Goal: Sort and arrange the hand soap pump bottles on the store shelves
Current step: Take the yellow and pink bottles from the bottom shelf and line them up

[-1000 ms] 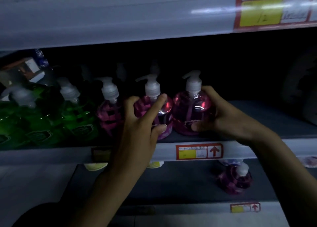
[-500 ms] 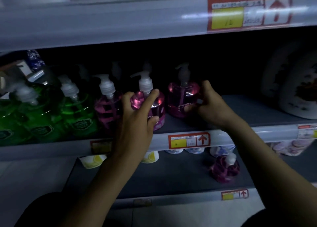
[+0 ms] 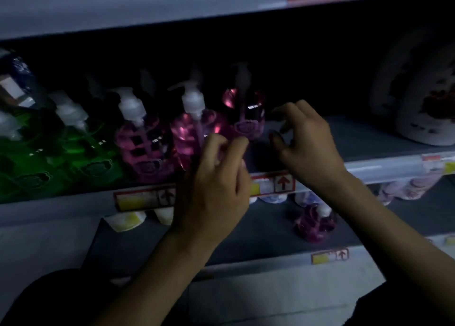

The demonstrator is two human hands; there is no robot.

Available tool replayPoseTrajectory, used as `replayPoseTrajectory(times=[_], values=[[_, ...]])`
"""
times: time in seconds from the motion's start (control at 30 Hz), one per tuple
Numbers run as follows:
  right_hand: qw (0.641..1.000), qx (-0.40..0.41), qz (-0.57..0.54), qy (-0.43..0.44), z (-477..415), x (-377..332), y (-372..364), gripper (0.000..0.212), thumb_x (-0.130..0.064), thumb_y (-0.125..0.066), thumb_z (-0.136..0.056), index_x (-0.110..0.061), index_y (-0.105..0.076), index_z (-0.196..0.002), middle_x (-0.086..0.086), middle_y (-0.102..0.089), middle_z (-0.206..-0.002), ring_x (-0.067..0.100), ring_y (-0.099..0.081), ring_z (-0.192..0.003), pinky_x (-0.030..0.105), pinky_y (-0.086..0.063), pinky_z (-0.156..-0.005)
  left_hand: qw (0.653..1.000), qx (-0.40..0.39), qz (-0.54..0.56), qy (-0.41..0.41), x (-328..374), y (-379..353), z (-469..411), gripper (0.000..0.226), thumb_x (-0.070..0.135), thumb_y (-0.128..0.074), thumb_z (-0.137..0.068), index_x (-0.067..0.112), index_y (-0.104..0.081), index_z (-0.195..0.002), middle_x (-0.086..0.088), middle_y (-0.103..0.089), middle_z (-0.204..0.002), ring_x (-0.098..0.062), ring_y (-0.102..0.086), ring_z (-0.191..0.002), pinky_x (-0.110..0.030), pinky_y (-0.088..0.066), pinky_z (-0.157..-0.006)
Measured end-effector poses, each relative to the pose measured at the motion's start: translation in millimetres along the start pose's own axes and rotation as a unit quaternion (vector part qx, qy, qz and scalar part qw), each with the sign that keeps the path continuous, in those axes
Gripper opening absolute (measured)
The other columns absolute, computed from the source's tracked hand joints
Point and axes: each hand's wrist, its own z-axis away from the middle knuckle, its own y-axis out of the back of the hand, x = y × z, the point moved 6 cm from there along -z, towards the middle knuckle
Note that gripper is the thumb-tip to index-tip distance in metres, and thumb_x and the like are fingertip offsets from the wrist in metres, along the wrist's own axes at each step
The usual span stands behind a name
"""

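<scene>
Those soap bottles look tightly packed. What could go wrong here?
The left hand is close against the front pink bottle, which stands tight beside a neighbouring pink bottle; a nudge might topple both. The back pink bottle sits in deep shadow near the right hand, so it could easily get bumped.

Before me the pink bottles [image 3: 189, 141] carry white pumps [image 3: 193, 101]; one [image 3: 145, 151] wears a darker pink lattice. To my left the green bottles [image 3: 81, 153] glow. The shelf tags [image 3: 273, 185] are red-edged with yellow patches. Below sits a purple bottle [image 3: 315, 225].
</scene>
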Motion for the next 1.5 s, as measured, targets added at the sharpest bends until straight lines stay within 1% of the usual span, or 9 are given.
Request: replayPoseTrajectory(times=[0.1,0.27,0.37,0.43,0.57,0.87,0.97,1.33,1.5], values=[[0.998,-0.032,0.036,0.042,42.0,2.1,23.6,0.019,-0.019,-0.047,-0.075,-0.011,-0.063,-0.083,0.005,-0.060,-0.079,0.024,-0.058,-0.070,0.034,-0.045,-0.065,0.994,-0.095,0.007,-0.059,28.3,-37.9,19.7,0.006,0.008,-0.059,-0.081,0.013,-0.060,-0.084,-0.004,-0.059,-0.075,-0.025,-0.056,-0.058,-0.026,-0.035,-0.047],[0.981,-0.179,0.077,0.009,106.8,39.0,23.2,0.017,-0.027,-0.043,-0.072,-0.014,-0.055,-0.072,0.004,-0.056,-0.075,0.031,-0.058,-0.069,0.038,-0.046,-0.060,0.910,-0.413,-0.011,0.016,24.7,-146.8,84.1,0.013,0.023,-0.050,-0.089,0.019,-0.048,-0.076,-0.005,-0.059,-0.083,-0.028,-0.060,-0.077,-0.028,-0.033,-0.055],[0.942,-0.289,0.156,-0.075,142.3,86.4,-5.0,0.036,-0.041,-0.035,-0.074,-0.017,-0.057,-0.089,0.010,-0.059,-0.093,0.039,-0.061,-0.086,0.045,-0.053,-0.068,0.824,-0.556,0.020,0.108,9.2,-201.3,124.1,0.026,0.022,-0.048,-0.094,0.014,-0.053,-0.119,-0.013,-0.053,-0.128,-0.031,-0.051,-0.116,-0.037,-0.045,-0.089],[0.901,-0.356,0.197,-0.149,162.1,127.9,-24.8,0.038,-0.031,-0.046,-0.083,-0.018,-0.052,-0.118,0.013,-0.052,-0.113,0.040,-0.058,-0.102,0.046,-0.052,-0.080,0.781,-0.606,0.029,0.148,4.4,-221.8,139.2,0.053,0.020,-0.048,-0.095,0.010,-0.031,-0.145,-0.014,-0.032,-0.150,-0.030,-0.031,-0.138,-0.037,-0.030,-0.109],[0.892,-0.365,0.160,-0.212,175.6,179.8,-50.8,0.069,-0.013,-0.056,-0.085,-0.023,-0.026,-0.147,0.019,-0.041,-0.130,0.044,-0.054,-0.108,0.047,-0.049,-0.088,0.762,-0.618,0.044,0.189,10.3,-245.1,141.1,0.070,0.021,-0.052,-0.093,0.019,-0.014,-0.152,-0.012,-0.012,-0.158,-0.029,-0.013,-0.146,-0.042,-0.021,-0.116],[0.918,-0.298,0.177,-0.192,155.7,194.5,-67.9,0.037,-0.030,-0.058,-0.092,-0.020,-0.043,-0.124,0.019,-0.051,-0.109,0.043,-0.060,-0.088,0.042,-0.049,-0.070,0.771,-0.597,0.088,0.206,23.0,-263.2,135.6,0.069,0.019,-0.053,-0.093,0.025,-0.016,-0.151,-0.008,-0.020,-0.156,-0.027,-0.014,-0.145,-0.040,-0.021,-0.113],[0.924,-0.288,0.196,-0.157,151.5,187.5,-64.5,0.024,-0.018,-0.053,-0.092,-0.017,-0.045,-0.115,0.018,-0.054,-0.100,0.042,-0.061,-0.083,0.041,-0.045,-0.062,0.763,-0.604,0.068,0.218,12.4,-262.9,140.7,0.072,0.024,-0.055,-0.090,0.026,-0.015,-0.151,-0.009,-0.019,-0.156,-0.029,-0.017,-0.144,-0.042,-0.023,-0.114],[0.914,-0.363,0.149,-0.102,161.8,137.0,-76.6,0.052,-0.026,-0.049,-0.094,-0.028,-0.031,-0.142,0.014,-0.053,-0.117,0.042,-0.060,-0.099,0.041,-0.046,-0.073,0.790,-0.569,0.110,0.199,0.9,-239.5,135.4,0.054,0.026,-0.055,-0.085,0.029,-0.040,-0.136,-0.004,-0.046,-0.142,-0.029,-0.044,-0.128,-0.038,-0.040,-0.100],[0.903,-0.374,0.185,-0.100,150.0,123.8,-82.6,0.038,-0.018,-0.048,-0.094,-0.013,-0.037,-0.130,0.020,-0.058,-0.114,0.042,-0.060,-0.100,0.042,-0.045,-0.072,0.795,-0.576,0.119,0.146,8.7,-229.8,138.1,0.059,0.019,-0.050,-0.089,0.029,-0.031,-0.143,-0.005,-0.042,-0.146,-0.030,-0.042,-0.131,-0.038,-0.038,-0.103]])
